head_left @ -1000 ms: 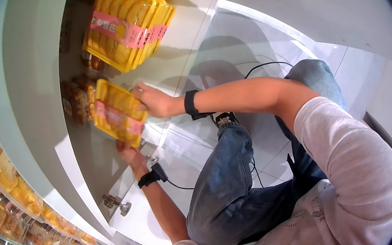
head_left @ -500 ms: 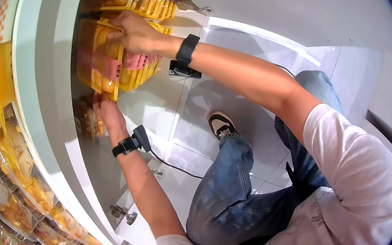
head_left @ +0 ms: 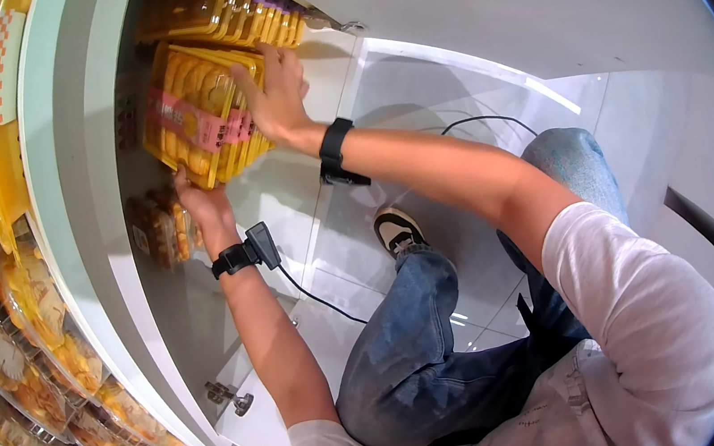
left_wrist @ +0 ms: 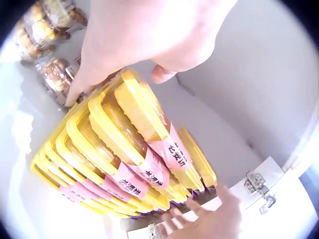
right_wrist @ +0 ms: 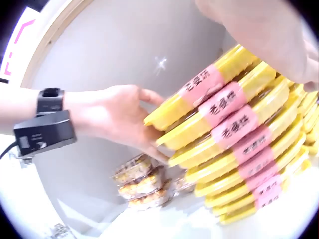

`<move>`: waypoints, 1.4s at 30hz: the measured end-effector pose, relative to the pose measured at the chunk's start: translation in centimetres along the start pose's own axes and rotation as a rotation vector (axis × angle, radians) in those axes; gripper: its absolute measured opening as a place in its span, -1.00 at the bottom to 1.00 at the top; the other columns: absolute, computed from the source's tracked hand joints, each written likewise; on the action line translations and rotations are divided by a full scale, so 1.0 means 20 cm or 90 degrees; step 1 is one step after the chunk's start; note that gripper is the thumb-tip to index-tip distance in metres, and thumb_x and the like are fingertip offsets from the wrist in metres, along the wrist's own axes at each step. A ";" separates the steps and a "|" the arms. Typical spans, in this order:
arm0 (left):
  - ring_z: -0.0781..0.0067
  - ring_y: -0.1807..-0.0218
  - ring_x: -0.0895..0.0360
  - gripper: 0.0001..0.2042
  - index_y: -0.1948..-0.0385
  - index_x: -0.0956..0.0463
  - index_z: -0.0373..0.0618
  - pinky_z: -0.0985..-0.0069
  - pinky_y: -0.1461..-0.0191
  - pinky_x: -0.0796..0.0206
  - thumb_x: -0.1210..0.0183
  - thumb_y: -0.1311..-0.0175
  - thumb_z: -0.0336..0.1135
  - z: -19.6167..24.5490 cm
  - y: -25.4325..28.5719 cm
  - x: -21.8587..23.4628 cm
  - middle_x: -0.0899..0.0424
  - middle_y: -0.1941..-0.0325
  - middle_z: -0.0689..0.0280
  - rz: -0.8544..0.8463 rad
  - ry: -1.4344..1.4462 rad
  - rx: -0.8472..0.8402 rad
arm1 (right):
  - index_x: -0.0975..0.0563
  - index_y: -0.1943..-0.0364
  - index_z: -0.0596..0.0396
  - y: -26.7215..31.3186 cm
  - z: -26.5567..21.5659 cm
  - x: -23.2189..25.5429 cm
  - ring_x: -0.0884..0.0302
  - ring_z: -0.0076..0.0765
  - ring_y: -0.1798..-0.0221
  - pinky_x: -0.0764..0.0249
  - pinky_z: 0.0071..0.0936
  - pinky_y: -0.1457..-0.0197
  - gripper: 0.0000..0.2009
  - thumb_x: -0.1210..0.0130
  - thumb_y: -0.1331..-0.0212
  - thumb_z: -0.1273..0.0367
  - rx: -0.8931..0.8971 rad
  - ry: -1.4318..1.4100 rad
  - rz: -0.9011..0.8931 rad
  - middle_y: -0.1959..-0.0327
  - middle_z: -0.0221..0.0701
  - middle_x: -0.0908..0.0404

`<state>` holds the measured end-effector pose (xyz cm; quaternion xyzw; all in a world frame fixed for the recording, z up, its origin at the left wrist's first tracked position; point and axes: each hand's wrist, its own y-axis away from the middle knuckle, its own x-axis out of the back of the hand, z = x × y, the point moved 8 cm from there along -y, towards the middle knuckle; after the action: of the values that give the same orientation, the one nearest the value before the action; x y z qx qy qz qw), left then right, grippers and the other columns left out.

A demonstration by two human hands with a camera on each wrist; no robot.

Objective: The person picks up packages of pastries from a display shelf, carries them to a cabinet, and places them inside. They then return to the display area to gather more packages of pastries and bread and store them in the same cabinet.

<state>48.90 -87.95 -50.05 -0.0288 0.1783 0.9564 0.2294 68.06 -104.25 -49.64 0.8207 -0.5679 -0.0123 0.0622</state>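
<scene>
A stack of yellow plastic trays of pastries, with clear lids and pink paper bands, stands on its side inside the cabinet. At its near end is my left hand, thumb and fingers spread about the tray corners. In the right wrist view, that left hand has its fingertips right at the front trays' ends. My right hand is at the stack's other side, fingers extended beside the tray edges. In the left wrist view, the right hand shows loosely spread fingers close to the trays' banded side.
More yellow trays with purple bands stand behind the stack. Small clear packs of pastries sit deeper in the cabinet. A metal hinge is at the opening's lower edge. Shelves of packed snacks line the left. A cable trails from the left wrist.
Both hands have moved a single yellow tray up from the cabinet's lower part and set it against the stack. The right hand has since come off its top edge to the side.
</scene>
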 end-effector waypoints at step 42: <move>-0.05 -0.57 0.13 -0.20 -0.46 -0.09 0.07 -0.40 -0.47 0.34 0.23 -0.27 0.38 -0.62 -0.03 -0.05 -0.04 -0.56 0.18 -0.032 0.278 0.238 | 0.33 -0.53 -0.16 -0.16 0.61 -0.25 0.17 0.11 -0.58 0.12 -0.07 -0.58 -0.19 0.56 -0.36 -0.28 -0.437 -0.561 -0.417 -0.59 -0.17 0.46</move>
<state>49.70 -92.22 -61.69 -0.1955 0.3956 0.8723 0.2105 68.22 -99.58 -62.47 0.8027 -0.2244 -0.5475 0.0751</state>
